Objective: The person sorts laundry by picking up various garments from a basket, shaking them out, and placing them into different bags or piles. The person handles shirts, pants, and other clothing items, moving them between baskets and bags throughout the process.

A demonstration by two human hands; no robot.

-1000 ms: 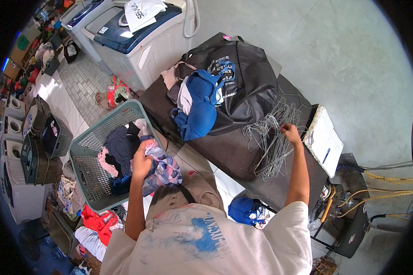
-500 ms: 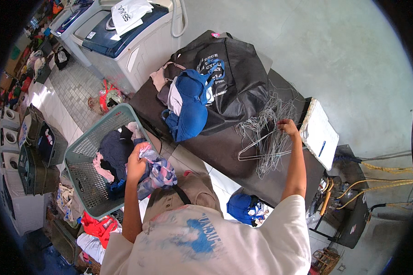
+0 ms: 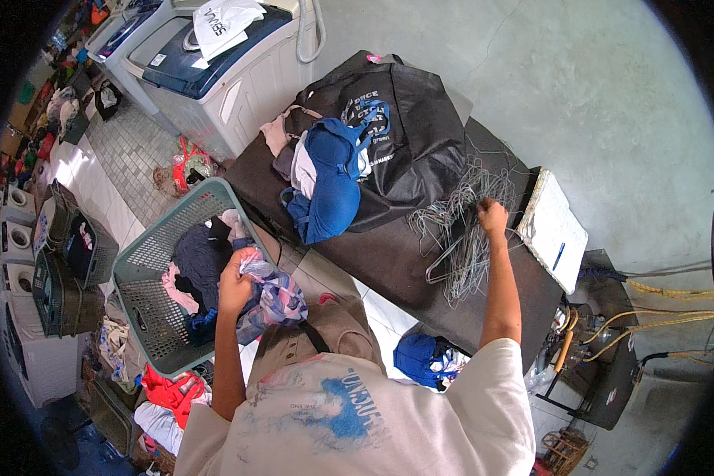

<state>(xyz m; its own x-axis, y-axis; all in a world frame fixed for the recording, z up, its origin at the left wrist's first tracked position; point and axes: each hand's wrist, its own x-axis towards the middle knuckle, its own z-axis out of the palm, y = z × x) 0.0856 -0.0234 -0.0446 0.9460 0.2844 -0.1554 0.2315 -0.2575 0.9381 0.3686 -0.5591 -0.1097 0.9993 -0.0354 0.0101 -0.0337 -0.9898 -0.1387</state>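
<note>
My left hand (image 3: 236, 279) is closed on a bunched checkered garment (image 3: 274, 300) in pink, blue and white, which hangs beside the right edge of the green laundry basket (image 3: 139, 274). Dark and pink clothes (image 3: 198, 258) lie in that basket. Over the dark table my right hand (image 3: 492, 216) has its fingers closed at the pile of wire hangers (image 3: 460, 262), pinching a wire hanger. The pile is tangled, and several hooks and bars overlap. Left of it, a blue bra (image 3: 333, 182) lies against a black bag (image 3: 412, 119).
An open notebook (image 3: 554, 230) with a blue pen lies at the right end of the table (image 3: 357, 254). A washing machine (image 3: 238, 103) stands behind on the left. More baskets (image 3: 63, 293) line the far left. A blue bundle (image 3: 420, 361) rests on the floor below the table.
My right hand has shifted slightly left and away from me, and the wire hanger under it has moved right. My left hand keeps the checkered garment nearly in place.
</note>
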